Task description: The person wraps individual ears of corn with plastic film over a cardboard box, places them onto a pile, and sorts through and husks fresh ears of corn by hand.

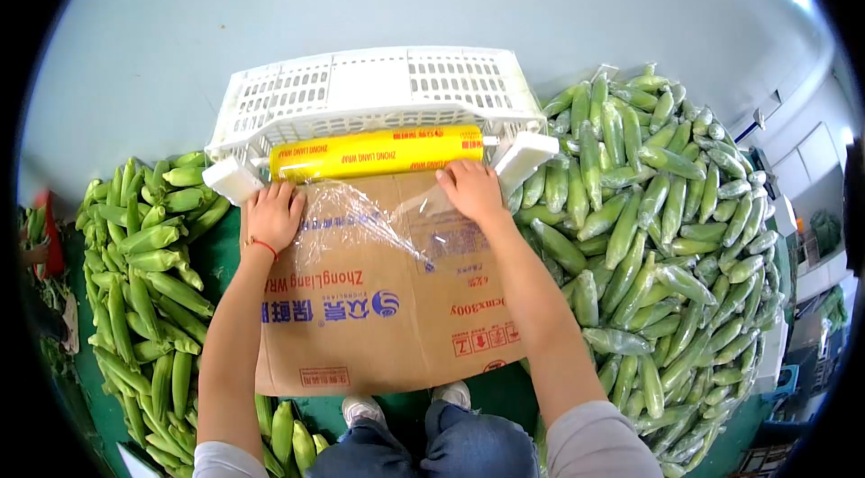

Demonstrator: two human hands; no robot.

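A yellow roll of plastic wrap (378,152) lies across the front of an upturned white plastic crate (369,81). Clear film (360,217) hangs from the roll over a brown cardboard sheet (387,316), its loose tail crumpled to a point. My left hand (274,217) rests at the film's left side, near the roll's left end, fingers extended and slightly apart. At the right, my right hand (472,189) lies with stretched fingers against the roll's lower edge and the film. Neither hand visibly holds an ear of corn.
Unwrapped green corn ears (149,271) are heaped on the left. A larger heap of film-wrapped corn (658,244) rises on the right. More bare ears (286,437) lie near my shoes (363,409) on the green floor. A pale wall (315,0) stands behind the crate.
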